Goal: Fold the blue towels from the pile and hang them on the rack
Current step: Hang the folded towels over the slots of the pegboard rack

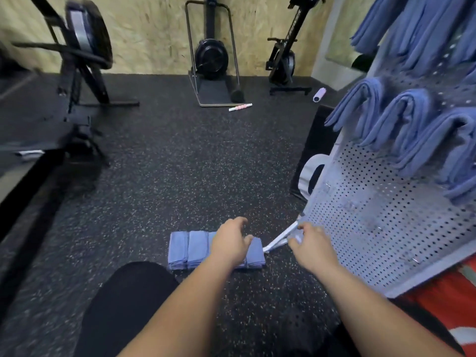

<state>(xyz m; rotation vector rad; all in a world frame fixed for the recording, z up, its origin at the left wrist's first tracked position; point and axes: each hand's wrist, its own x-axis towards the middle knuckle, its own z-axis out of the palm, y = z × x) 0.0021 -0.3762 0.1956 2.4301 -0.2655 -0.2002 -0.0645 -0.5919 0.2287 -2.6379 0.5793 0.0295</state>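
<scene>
Head view: a low pile of blue towels (pixel 188 249) lies on the speckled rubber gym floor (pixel 180 163), just beside the foot of a white perforated rack (pixel 373 215), where other hung towels (pixel 401 119) already drape in folds. The left grip (pixel 230 243), a bare hand, hovers over the pile's right half, fingers loosely bent and holding nothing. The right grip (pixel 313 247) is by the rack's foot with fingers curled; blur hides whether it holds anything. The step appears to be taking the next towel. It is best done by pinching only the top layer at one edge and lifting it clear, so the stack beneath stays square.
</scene>
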